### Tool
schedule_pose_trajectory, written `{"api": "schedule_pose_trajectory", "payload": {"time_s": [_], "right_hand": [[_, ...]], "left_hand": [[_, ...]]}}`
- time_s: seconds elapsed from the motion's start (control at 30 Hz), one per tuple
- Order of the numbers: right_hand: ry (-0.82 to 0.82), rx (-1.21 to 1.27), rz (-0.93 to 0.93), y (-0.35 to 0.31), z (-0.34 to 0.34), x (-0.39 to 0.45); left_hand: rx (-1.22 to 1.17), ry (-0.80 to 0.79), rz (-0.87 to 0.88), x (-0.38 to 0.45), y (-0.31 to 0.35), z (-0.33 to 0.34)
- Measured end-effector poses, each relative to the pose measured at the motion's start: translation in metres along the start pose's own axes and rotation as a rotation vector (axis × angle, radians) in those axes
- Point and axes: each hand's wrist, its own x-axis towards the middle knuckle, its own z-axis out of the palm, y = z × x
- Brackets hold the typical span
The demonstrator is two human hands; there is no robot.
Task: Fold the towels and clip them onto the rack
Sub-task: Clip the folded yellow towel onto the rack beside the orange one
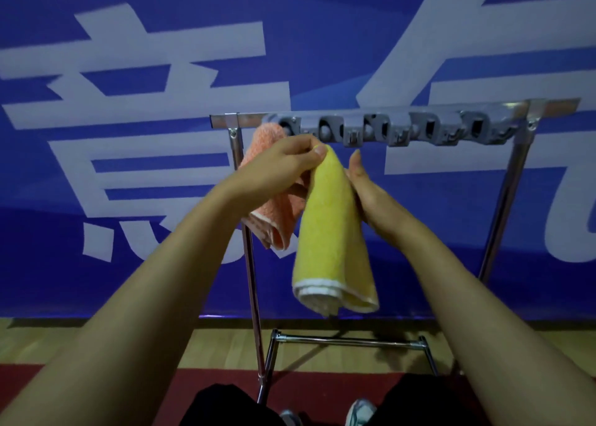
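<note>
A folded yellow towel [329,225] hangs down in front of the metal rack [503,200]. My left hand [283,164] pinches its top end just below the second clip from the left. My right hand [367,187] lies with straight fingers against the towel's right side. An orange towel [277,219] hangs from the leftmost clip, partly hidden behind my left hand. A grey bar of several clips [396,129] runs along the rack's top rail; the clips to the right hold nothing.
A blue banner [129,103] with large white characters stands close behind the rack. The rack's lower crossbar [348,342] and feet rest on a wooden and red floor. My dark trousers and shoes show at the bottom edge.
</note>
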Motion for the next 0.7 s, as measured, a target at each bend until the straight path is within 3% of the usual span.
{"api": "schedule_pose_trajectory", "payload": {"time_s": [0.1,0.27,0.4,0.7], "right_hand": [[0.045,0.18,0.066,0.002,0.002,0.019],[0.028,0.326,0.064,0.015,0.009,0.047],[0.135,0.275,0.052,0.008,0.021,0.065],[0.409,-0.007,-0.084,0.03,0.019,0.085]], "left_hand": [[-0.022,0.055,-0.061,0.016,0.005,-0.013],[0.235,0.152,-0.14,0.048,0.003,-0.031],[0.312,0.272,-0.201,0.07,0.004,-0.042],[0.591,0.218,-0.306,0.104,0.005,-0.034]]}}
